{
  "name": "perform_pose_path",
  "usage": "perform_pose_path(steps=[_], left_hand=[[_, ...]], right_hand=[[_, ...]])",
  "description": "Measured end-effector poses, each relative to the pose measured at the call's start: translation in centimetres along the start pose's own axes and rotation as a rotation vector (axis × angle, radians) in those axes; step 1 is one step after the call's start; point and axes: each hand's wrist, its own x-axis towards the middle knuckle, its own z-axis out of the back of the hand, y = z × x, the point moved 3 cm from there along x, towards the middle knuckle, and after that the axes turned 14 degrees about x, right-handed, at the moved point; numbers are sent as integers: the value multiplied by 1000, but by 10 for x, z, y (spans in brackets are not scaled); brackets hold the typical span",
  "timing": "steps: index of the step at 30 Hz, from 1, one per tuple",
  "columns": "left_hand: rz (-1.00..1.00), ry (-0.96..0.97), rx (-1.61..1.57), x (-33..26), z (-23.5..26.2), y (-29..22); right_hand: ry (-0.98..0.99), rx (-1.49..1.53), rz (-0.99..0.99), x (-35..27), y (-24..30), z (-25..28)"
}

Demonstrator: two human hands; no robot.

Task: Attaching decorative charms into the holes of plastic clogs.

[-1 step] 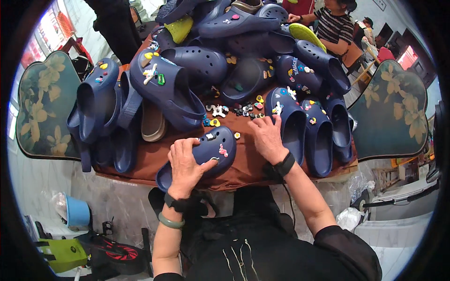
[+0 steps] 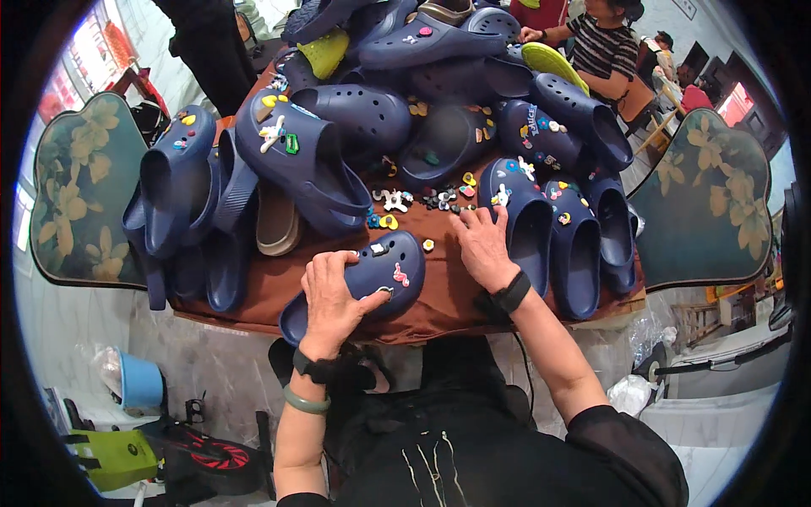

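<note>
My left hand [image 2: 332, 297] grips a navy clog [image 2: 384, 272] lying on the brown cloth at the table's near edge. The clog carries a few small charms on its toe. My right hand [image 2: 483, 245] lies to its right with fingers spread on the cloth. Its fingertips are close to a scatter of small coloured charms [image 2: 427, 199]. A row of navy clogs [image 2: 541, 228] with charms on them stands just right of that hand. Both wrists wear black bands, and the left one also has a green bangle.
Many navy clogs [image 2: 338, 127] are heaped over the brown table [image 2: 270, 287], with a yellow-green one [image 2: 553, 63] at the back. Floral-backed chairs stand at left [image 2: 80, 203] and right [image 2: 701, 194]. A person in a striped shirt [image 2: 604, 42] is at the far side. A blue bucket [image 2: 139, 380] sits on the floor.
</note>
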Motion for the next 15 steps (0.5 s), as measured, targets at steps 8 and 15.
perform_pose_path(steps=[8, 15], left_hand=[[96, -179, -95, -9, -18, 25], [140, -194, -199, -9, -24, 33]], right_hand=[[135, -164, -86, 16, -24, -31], [-12, -169, 19, 14, -26, -17]])
